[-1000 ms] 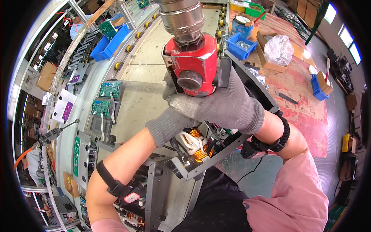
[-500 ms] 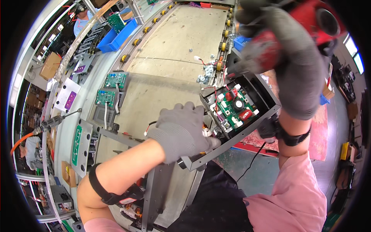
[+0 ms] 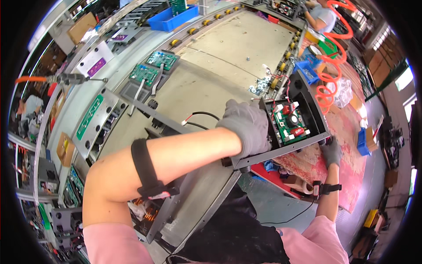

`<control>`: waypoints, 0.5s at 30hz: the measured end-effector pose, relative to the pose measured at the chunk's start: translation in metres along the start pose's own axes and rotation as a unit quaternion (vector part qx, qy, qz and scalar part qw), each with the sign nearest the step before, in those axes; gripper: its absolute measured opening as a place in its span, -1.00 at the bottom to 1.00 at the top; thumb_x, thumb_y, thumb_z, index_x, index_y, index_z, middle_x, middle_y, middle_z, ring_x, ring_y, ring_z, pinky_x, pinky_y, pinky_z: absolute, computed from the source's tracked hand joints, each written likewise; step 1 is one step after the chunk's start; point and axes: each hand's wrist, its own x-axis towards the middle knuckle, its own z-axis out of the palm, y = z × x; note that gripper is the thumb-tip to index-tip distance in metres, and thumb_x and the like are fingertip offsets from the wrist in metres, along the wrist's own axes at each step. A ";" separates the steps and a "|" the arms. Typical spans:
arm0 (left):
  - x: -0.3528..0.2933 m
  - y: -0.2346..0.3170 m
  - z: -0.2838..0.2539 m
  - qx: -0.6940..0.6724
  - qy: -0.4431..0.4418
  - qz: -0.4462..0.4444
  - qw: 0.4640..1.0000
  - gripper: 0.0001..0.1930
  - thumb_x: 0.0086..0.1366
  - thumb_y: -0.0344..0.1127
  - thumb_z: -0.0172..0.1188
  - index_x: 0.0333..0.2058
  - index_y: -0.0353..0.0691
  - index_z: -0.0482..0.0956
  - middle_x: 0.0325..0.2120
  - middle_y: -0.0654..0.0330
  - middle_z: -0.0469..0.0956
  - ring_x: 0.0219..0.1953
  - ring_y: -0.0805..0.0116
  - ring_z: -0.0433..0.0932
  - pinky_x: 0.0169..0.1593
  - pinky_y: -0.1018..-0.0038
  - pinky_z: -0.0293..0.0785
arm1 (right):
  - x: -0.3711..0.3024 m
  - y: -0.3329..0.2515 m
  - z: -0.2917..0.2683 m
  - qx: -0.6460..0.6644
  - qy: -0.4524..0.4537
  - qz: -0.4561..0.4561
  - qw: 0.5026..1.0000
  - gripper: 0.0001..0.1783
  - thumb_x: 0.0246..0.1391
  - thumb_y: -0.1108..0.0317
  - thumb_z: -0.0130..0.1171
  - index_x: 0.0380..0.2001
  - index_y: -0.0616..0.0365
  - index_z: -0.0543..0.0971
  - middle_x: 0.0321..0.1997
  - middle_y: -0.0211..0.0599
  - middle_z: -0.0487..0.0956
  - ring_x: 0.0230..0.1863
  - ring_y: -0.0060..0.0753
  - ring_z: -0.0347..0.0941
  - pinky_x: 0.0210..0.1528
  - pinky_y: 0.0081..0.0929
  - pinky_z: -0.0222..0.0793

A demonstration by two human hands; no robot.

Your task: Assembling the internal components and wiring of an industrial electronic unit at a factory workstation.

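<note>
A black metal housing [image 3: 281, 152] lies tilted across the conveyor's right edge. Inside it sits a green circuit board [image 3: 290, 122] with red and black round parts and white connectors. My left hand [image 3: 247, 125], in a grey glove, is bent over the housing's left part; its fingertips are hidden behind the hand. At the near right corner my right hand [image 3: 332, 152], also gloved, closes against the housing, its fingers partly hidden. Thin red and black wires [image 3: 288, 86] rise from the far side of the housing. A black cable [image 3: 204, 113] with a white plug lies left of my left hand.
Two green boards [image 3: 145, 74] rest on grey trays on the conveyor's left. Loose screws [image 3: 262, 84] lie by the yellow rollers. A red-topped table [image 3: 347, 176] stands at the right, under a coiled orange hose [image 3: 332, 61]. Another person [image 3: 323, 17] works at the far end.
My right hand has come down from above the housing to its near right corner; the red power tool it held is out of sight. My left hand's fingers are more bent. The view has turned.
</note>
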 end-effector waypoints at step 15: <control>-0.219 -0.165 -0.001 -0.194 0.144 -0.224 0.944 -0.39 0.18 0.10 0.14 0.04 -0.26 0.42 -0.11 0.04 0.51 -0.02 0.21 0.46 0.04 0.39 0.36 | 0.071 -0.171 -0.049 0.491 -0.379 -0.218 0.754 -0.68 0.09 0.33 0.06 -0.08 0.17 0.37 -0.38 -0.34 0.51 -0.52 -0.55 0.44 -0.53 -0.60 0.38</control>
